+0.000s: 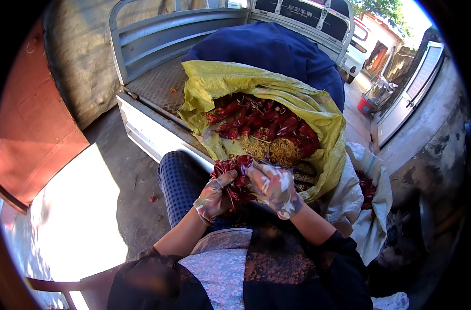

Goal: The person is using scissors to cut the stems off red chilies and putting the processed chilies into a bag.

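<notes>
My left hand [213,199], in a camouflage-patterned glove, grips a bunch of dried red chillies [237,180] above my lap, thumb on top. My right hand [276,190], gloved alike, has its curled fingers on the right side of that bunch; its fingertips are partly hidden. Just beyond both hands a yellow woven sack [227,73] lies with its mouth wide apart. Inside it are a heap of red chillies [266,118] and loose yellow seeds [284,151]. Black looped handles [305,168], seemingly of scissors, rest on the seeds beside my right hand.
The sack lies on a metal truck bed [158,83] with a side rail [181,31], against a dark blue cloth-covered mound [266,46]. At right, a white woven sack [342,197] holds more chillies [366,190]. Farther off are a red bucket [365,105] and a white door [411,93].
</notes>
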Demonstrator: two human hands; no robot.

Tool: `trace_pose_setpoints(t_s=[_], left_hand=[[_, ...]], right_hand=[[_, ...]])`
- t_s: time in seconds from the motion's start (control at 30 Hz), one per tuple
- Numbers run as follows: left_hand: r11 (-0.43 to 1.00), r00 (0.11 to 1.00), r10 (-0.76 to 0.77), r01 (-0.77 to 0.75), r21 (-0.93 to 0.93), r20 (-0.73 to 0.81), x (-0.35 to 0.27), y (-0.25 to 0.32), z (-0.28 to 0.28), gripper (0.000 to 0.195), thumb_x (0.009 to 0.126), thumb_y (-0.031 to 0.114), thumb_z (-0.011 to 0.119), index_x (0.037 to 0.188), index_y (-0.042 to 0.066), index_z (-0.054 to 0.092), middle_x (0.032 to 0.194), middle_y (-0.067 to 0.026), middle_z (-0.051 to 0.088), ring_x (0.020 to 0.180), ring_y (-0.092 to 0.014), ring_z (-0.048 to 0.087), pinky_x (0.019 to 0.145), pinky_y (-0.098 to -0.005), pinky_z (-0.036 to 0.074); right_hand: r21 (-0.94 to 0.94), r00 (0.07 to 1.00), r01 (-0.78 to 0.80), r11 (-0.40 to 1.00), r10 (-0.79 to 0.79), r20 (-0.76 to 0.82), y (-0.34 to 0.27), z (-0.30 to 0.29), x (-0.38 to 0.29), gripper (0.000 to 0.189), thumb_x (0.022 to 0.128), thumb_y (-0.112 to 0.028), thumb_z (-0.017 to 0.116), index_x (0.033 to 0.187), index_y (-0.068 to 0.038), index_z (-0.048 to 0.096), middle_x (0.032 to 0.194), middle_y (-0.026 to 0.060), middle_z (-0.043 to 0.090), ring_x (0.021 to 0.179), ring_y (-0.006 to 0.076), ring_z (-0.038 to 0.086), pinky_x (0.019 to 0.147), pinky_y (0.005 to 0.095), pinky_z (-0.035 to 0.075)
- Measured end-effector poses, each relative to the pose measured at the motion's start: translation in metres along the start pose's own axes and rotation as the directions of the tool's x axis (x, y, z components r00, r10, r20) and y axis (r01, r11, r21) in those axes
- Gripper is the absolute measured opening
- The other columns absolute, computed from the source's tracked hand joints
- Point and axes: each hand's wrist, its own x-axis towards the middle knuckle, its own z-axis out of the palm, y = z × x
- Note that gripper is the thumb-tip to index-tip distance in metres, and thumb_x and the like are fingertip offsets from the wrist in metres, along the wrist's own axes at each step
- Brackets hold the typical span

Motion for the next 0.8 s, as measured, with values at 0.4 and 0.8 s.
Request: trace_pose_setpoints(t_s=[0.4,0.8], left_hand=[[0.887,0.970,0.244,-0.228,0.402,0.011,-0.004,0.000,0.000,0.051,0.073,-0.009,0.056,0.122,-0.001,0.048,0.108,-0.0115,0.060,0.097,-0.024,0.059,0.084,-0.0378,0.051],[0.955,0.996,0.087,-0.092,0.282,0.030,-0.005,-0.001,-0.002,0.058,0.068,-0.008,0.059,0.123,0.003,0.047,0.098,-0.0086,0.059,0.089,-0.025,0.059,0.081,-0.0443,0.050]], right_hand=[[0.533,0.986,-0.135,0.835,0.164,-0.007,0.004,0.011,-0.010,0.022,0.076,-0.003,0.059,0.097,-0.007,0.061,0.081,0.0061,0.058,0.072,0.0210,0.060,0.061,0.0288,0.048],[-0.232,0.807,-0.465,0.854,0.517,0.286,0.141,0.052,0.045,0.036,0.087,-0.039,0.052,0.100,-0.006,0.058,0.092,0.0178,0.065,0.086,0.0358,0.062,0.070,0.0430,0.049]])
